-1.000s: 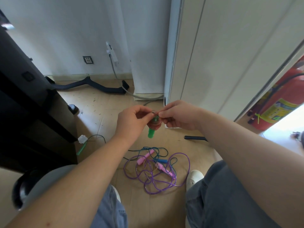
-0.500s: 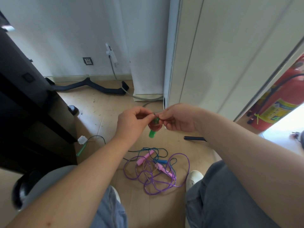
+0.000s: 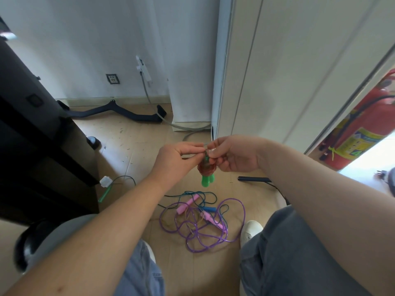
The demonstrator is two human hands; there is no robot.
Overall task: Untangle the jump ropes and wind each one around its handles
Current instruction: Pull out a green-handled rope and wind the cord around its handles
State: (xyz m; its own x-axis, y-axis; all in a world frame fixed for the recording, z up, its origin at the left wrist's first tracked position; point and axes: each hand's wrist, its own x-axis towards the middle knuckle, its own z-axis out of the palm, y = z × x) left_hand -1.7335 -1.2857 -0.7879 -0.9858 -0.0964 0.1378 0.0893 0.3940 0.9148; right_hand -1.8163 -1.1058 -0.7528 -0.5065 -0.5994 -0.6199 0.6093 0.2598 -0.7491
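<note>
Hardly anything has shifted since a moment ago; both hands sit a touch lower. The left hand (image 3: 177, 159) and right hand (image 3: 235, 155) pinch the loose end of the reddish translucent rope (image 3: 206, 169) wound on its paired green plastic handles (image 3: 207, 181), probably to tuck it in so the winding holds. At 6 o'clock, the purple plastic rope (image 3: 198, 242) lies tangled on the tan tiled floor (image 3: 132, 150). Bare floor opens toward 10 o'clock, up to the black cabinet (image 3: 42, 146).
</note>
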